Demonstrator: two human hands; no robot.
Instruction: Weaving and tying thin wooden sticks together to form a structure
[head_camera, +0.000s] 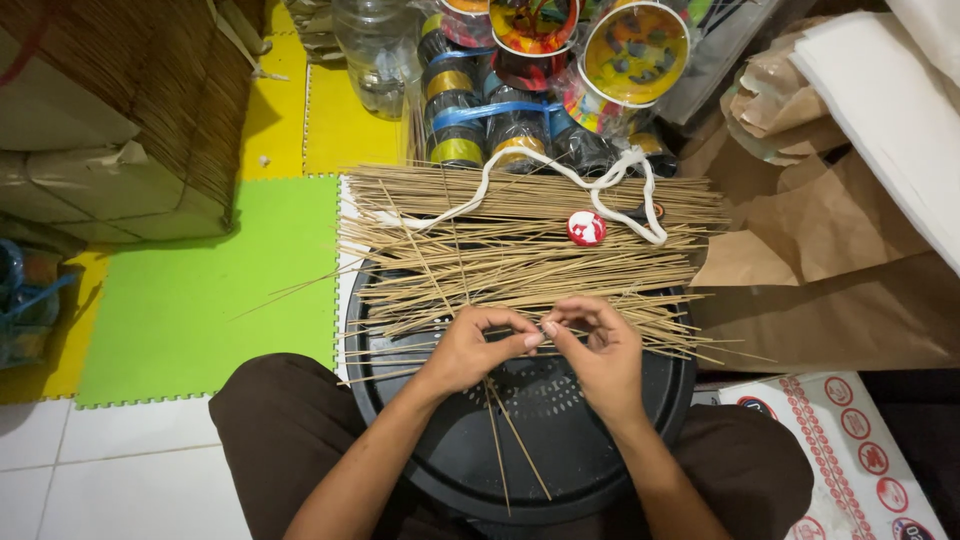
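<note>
Green foam mat (200, 300) on floor at left, yellow mat (330, 120) beyond it. White floor tiles (100, 480) at lower left. Cardboard box (90, 160) at upper left. Clear plastic bottle (375, 50) at top. Stacked spools, black with gold and blue bands (455, 100), beside colourful round discs (635, 50). Brown paper sheets (830, 260) at right, white sheets (890, 100) on top.

Person seen from above: bare forearms, left hand (470, 350) and right hand (603, 355) without rings or gloves; dark brown trousers (280, 420).
</note>
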